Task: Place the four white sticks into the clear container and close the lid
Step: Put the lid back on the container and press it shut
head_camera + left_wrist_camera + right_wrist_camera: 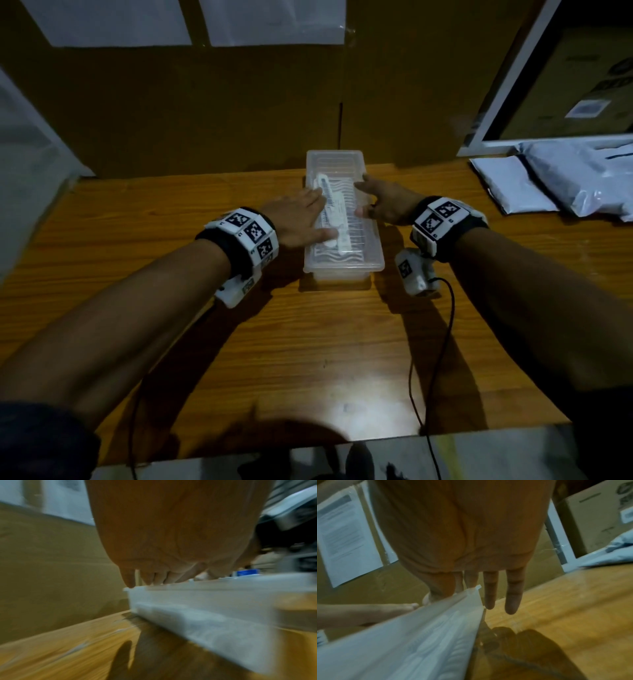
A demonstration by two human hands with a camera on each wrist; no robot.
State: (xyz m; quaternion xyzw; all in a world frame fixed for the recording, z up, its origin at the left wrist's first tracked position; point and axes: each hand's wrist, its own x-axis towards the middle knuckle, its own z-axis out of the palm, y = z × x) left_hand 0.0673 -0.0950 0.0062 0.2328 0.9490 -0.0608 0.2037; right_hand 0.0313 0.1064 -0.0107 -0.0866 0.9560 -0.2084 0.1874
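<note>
A clear plastic container (342, 270) stands lengthwise on the wooden table (308, 359), with its ribbed clear lid (352, 219) lying on top. White sticks with blue print (334, 210) show on the left half, under the lid. My left hand (318, 216) lies flat on the lid's left side with its fingers straight, and they rest on the rim (223, 585). My right hand (363, 195) touches the lid's right edge. Its thumb (433, 596) presses the rim, and two straight fingers (513, 599) hang past the edge.
A cardboard wall (205, 109) with taped papers (109, 20) rises just behind the container. Grey mailer bags (565, 178) lie at the right rear. A white frame and a cardboard box (582, 85) stand behind them. A black cable (442, 342) trails across the table toward the front edge.
</note>
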